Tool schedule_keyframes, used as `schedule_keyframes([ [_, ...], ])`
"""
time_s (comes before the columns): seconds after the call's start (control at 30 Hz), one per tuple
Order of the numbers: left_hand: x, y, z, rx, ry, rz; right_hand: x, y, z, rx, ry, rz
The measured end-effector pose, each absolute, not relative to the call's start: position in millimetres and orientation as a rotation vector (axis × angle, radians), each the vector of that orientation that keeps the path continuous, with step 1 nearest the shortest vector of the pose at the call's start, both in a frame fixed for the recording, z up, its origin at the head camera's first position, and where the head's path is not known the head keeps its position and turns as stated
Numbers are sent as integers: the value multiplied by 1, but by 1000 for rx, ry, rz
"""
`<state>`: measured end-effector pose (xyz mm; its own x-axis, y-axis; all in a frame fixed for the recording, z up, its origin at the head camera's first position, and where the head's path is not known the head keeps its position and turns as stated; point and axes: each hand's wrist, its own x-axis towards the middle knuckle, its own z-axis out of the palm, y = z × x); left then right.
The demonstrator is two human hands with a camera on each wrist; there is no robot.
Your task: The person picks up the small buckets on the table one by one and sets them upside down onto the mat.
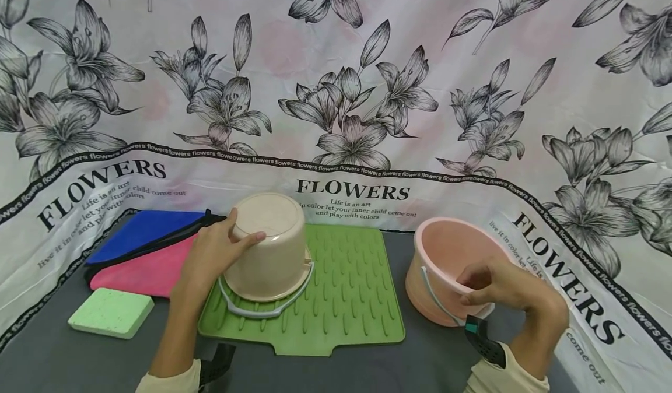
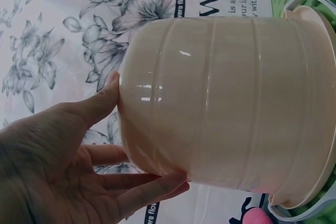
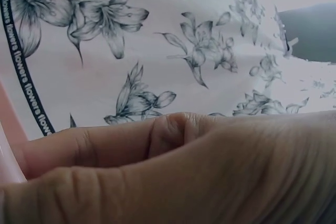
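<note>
A cream bucket (image 1: pixel 265 265) stands upside down on the left part of a green ridged mat (image 1: pixel 352 288), its grey handle (image 1: pixel 257 313) lying around the rim. My left hand (image 1: pixel 212 253) grips it near the upturned base; in the left wrist view, thumb and fingers spread around the bucket's (image 2: pixel 226 98) base end. To the right of the mat, a pink bucket (image 1: pixel 427 294) sits upright with its mouth tilted toward me. The thumb and fingers of my right hand (image 1: pixel 506 285) pinch its near right rim. Only a sliver of that bucket shows in the right wrist view.
At the left lie a light green sponge (image 1: pixel 111 312) and a blue and pink pouch (image 1: pixel 142 265) with a black zipper edge. Behind everything hangs a white flower-printed cloth (image 1: pixel 336 119), whose lower part spreads over the right side of the dark grey tabletop (image 1: pixel 367 372).
</note>
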<state>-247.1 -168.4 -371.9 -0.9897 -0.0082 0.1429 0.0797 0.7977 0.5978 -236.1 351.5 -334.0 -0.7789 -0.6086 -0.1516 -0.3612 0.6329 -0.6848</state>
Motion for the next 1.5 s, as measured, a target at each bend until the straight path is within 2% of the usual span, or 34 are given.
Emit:
schedule_keyframes([
  [0.2, -246, -171, -373, -50, -2848, -948, -235, 348, -328, -835, 2659, -809],
  [0.6, -247, -167, -372, -65, -2864, -971, -224, 349, -321, -685, 3176, -646],
  [1.03, -236, -158, -363, -41, -2867, -876, -209, 326, -313, -1192, 3385, -813],
  [1.13, -231, -146, -357, -131, -2796, -817, -206, 319, -307, -1321, 3407, -853],
  [1.23, -228, -125, -355, -326, -2679, -807, -205, 314, -302, -1468, 3375, -936],
  [1.5, -221, -54, -366, -781, -2512, -892, -198, 283, -291, -1731, 3446, -1013],
])
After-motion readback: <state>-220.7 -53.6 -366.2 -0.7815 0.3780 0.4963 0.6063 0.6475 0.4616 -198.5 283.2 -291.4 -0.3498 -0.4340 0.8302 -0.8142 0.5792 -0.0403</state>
